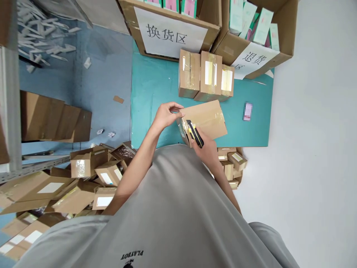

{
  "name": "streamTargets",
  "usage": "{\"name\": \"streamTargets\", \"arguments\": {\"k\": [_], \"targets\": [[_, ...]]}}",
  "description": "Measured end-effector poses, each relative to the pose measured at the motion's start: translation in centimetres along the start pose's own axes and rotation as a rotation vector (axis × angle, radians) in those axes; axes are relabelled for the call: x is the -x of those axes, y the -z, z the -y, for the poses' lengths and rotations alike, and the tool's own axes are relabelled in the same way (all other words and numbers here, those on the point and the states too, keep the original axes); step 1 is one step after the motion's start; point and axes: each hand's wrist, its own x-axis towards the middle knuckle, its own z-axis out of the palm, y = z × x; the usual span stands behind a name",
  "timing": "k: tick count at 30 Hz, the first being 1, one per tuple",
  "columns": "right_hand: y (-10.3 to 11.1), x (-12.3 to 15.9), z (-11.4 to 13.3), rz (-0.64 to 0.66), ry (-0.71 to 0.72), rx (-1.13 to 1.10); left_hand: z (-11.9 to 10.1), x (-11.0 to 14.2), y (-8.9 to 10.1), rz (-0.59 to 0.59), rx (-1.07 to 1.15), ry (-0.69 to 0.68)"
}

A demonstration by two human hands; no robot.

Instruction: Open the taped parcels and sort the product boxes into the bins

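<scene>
A brown cardboard box (208,116) with clear tape lies at a slant near the front edge of the teal table. My left hand (166,115) grips its upper left corner, fingers bent and thumb along the edge. In my right hand (206,147) is a black and yellow utility knife (196,134), held over the box's taped left end. Whether the blade touches the tape I cannot tell. Just behind stand three closed, taped boxes with labels: a left one (189,74), a middle one (209,76) and a smaller right one (227,82).
At the back of the teal table (150,85) stand two large open cartons, left (213,33) and right (287,41), holding green-and-pink packs. A small blurred pink item (247,111) lies at right. Opened boxes (80,186) pile up at lower left; more boxes (231,163) sit below the table.
</scene>
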Motion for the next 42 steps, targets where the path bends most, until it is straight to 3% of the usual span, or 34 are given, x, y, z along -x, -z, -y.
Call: {"name": "streamTargets", "arguments": {"k": [6, 15, 27, 34, 42], "targets": [[0.1, -1.5, 1.6, 0.093, 0.025, 0.149, 0.5, -0.3, -0.2, -0.018, 0.017, -0.008], [0.5, -1.5, 5.7, 0.250, -0.108, 0.462, 0.8, -0.4, -0.2, -0.029, 0.051, 0.008], [0.5, -1.3, 6.8, 0.279, -0.093, 0.549, 0.7, -0.3, -0.2, -0.044, 0.060, 0.027], [0.0, -2.3, 9.2, 0.308, -0.103, 0.655, 0.7, -0.1, -0.5, -0.086, 0.051, 0.011], [1.2, 1.7, 9.3, 0.495, -0.150, 0.703, 1.5, 0.6, -1.0, -0.123, 0.029, -0.027]]}}
